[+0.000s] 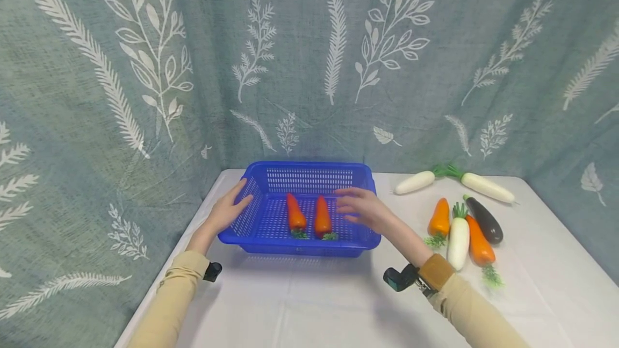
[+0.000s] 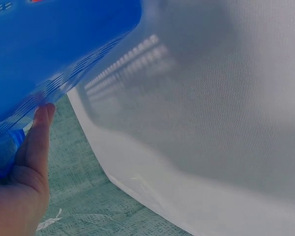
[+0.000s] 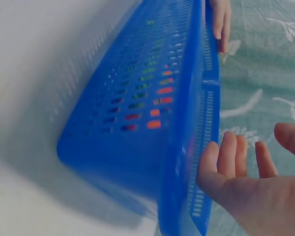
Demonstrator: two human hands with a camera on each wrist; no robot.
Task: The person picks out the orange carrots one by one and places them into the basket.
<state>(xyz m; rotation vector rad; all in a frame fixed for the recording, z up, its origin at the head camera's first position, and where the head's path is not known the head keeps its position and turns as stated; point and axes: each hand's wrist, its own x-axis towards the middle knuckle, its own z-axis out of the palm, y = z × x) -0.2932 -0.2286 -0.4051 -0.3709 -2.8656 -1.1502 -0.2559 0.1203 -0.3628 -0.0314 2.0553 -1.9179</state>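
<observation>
A blue plastic basket (image 1: 300, 248) with perforated walls stands on the white table, with two orange carrots (image 1: 296, 214) lying side by side inside. At its left side my left hand (image 1: 224, 212) grips the rim; the thumb reaches over the inside and the fingers (image 2: 37, 142) lie against the outer wall. My right hand (image 1: 365, 209) hovers over the basket's right part, its fingers spread and holding nothing. In the right wrist view those fingers (image 3: 228, 152) show beside the rim, apart from the carrots.
On the right of the table lie white radishes (image 1: 458, 243), two more carrots (image 1: 480, 243) and a dark eggplant (image 1: 485, 220). Two of the radishes lie farther back. A grey-green curtain (image 1: 300, 58) with white leaf prints hangs behind the table and along its sides.
</observation>
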